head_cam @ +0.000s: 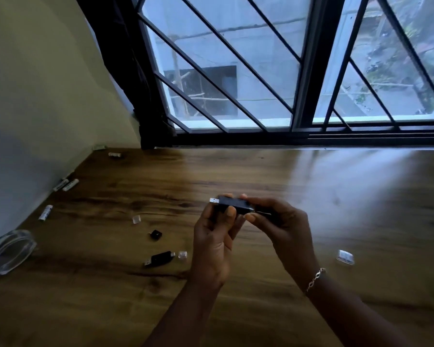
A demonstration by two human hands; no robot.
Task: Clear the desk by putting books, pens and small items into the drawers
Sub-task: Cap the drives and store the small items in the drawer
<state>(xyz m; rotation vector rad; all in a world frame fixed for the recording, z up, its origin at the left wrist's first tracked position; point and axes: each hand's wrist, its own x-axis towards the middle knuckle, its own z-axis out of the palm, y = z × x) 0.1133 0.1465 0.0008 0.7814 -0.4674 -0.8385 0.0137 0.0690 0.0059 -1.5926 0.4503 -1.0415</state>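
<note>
Dongle [236, 206] | axis sideways | plug [214, 200] left | left hand [214, 237], right hand [282, 222] pinch

Wooden desk [311, 191]: batteries [70, 185], USB stick [159, 258], clear caps [136, 219], glass dish [9, 251].

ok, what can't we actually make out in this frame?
All head view.
1. Black USB device: its right end hidden by the right hand, underside by the left hand.
2. Batteries by the wall: labels too small.
3. Glass dish: cut off by left edge.
4. Clear case: blurred, contents unclear.
5. Drawers: out of frame.
</note>
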